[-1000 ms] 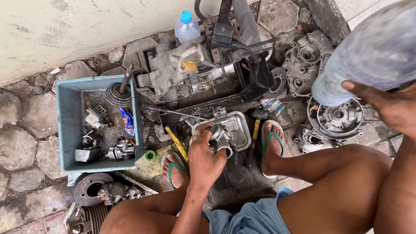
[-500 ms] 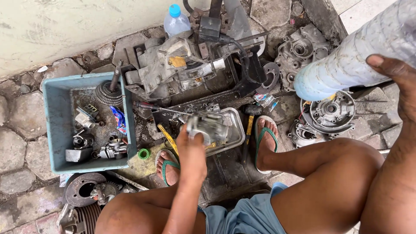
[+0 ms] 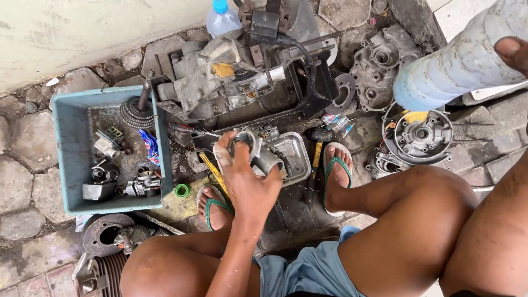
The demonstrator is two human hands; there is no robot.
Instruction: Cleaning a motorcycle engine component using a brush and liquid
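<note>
My left hand [image 3: 247, 184] grips a grey metal engine part [image 3: 259, 153], a carburettor-like casting, just above a shallow steel tray [image 3: 300, 159] on the ground between my sandalled feet. At the upper right only the fingertips of my right hand [image 3: 511, 52] show. They hold a large pale plastic bottle [image 3: 456, 69], tilted with its round end toward the ground, above a round engine cover [image 3: 421, 132]. Nothing is visibly pouring from it.
A blue plastic bin [image 3: 71, 159] of small parts sits at the left. A stripped engine [image 3: 236, 77] and a blue-capped water bottle [image 3: 223, 19] lie behind the tray. A crankcase half [image 3: 379, 63], a yellow-handled screwdriver [image 3: 212, 170] and a green ring [image 3: 182, 191] lie around.
My left hand has turned and shifted the metal part slightly over the tray. The big bottle has risen toward the upper right, and my right hand has slid mostly out of view.
</note>
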